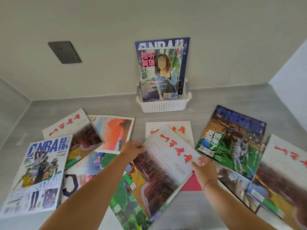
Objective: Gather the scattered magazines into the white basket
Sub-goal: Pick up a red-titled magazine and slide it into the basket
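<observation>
A white perforated basket (163,106) stands against the back wall with two magazines upright in it: an English-learning one (160,73) in front of an NBA one (166,43). Several magazines lie scattered on the grey counter. My left hand (132,149) and my right hand (203,169) grip the two sides of a white magazine with red calligraphy and an autumn forest picture (166,165), tilted in the middle. A matching magazine (184,130) lies beneath it.
An NBA magazine (38,173) lies at the left, another NBA one (232,140) at the right, and a red-calligraphy one (282,173) at the far right. Walls close in the counter (106,107) at back, left and right. A dark socket (64,52) is on the wall.
</observation>
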Available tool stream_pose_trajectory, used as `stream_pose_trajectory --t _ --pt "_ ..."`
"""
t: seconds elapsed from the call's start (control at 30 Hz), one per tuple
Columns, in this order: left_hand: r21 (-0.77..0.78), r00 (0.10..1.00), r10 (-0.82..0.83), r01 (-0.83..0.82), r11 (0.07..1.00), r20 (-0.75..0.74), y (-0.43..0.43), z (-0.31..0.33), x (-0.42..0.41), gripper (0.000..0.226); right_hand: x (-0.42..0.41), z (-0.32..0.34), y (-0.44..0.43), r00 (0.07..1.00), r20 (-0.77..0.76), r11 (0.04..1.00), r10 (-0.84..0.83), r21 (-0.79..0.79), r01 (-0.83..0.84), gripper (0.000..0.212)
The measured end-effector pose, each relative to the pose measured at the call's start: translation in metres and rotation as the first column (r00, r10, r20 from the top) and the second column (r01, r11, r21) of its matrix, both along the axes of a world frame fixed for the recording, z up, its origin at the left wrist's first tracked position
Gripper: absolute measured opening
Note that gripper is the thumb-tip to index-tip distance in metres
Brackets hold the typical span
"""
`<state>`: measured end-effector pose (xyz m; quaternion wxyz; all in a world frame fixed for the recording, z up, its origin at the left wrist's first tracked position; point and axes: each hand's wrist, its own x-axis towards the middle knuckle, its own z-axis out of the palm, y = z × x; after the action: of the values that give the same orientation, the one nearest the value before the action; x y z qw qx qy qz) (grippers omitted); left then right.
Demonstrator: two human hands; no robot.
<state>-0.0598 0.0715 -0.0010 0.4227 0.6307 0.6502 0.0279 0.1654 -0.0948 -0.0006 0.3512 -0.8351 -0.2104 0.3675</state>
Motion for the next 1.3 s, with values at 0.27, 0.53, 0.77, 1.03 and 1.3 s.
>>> stream_pose_trajectory --t 0.27,0.53,0.77,1.03,1.3 --pt "0.094 0.997 -0.066 0.063 0.994 0.029 -0.004 0.009 0.005 0.014 -0.015 -0.003 -0.011 0.961 -0.213 0.980 -0.179 0.043 0.192 0.044" --pt "0.034 0.919 -0.121 0.117 0.993 0.375 0.004 0.053 0.002 0.029 -0.012 0.004 -0.008 0.851 -0.472 0.952 -0.229 0.073 0.297 0.013" --pt "-0.030 0.811 -0.085 0.126 0.992 0.579 0.009 0.089 0.005 0.023 -0.011 0.013 0.005 0.841 -0.537 0.978 -0.062 0.135 0.158 0.007" --pt "0.031 0.745 0.075 -0.128 0.991 0.663 0.049 0.110 0.026 0.014 0.025 0.055 0.069 0.992 -0.090 0.950 0.083 0.307 -0.052 0.005" --pt "0.215 0.743 0.076 -0.288 0.933 0.665 0.142 0.160 0.054 0.021 0.086 0.145 0.211 0.982 0.153 0.851 0.109 0.496 -0.172 0.022"
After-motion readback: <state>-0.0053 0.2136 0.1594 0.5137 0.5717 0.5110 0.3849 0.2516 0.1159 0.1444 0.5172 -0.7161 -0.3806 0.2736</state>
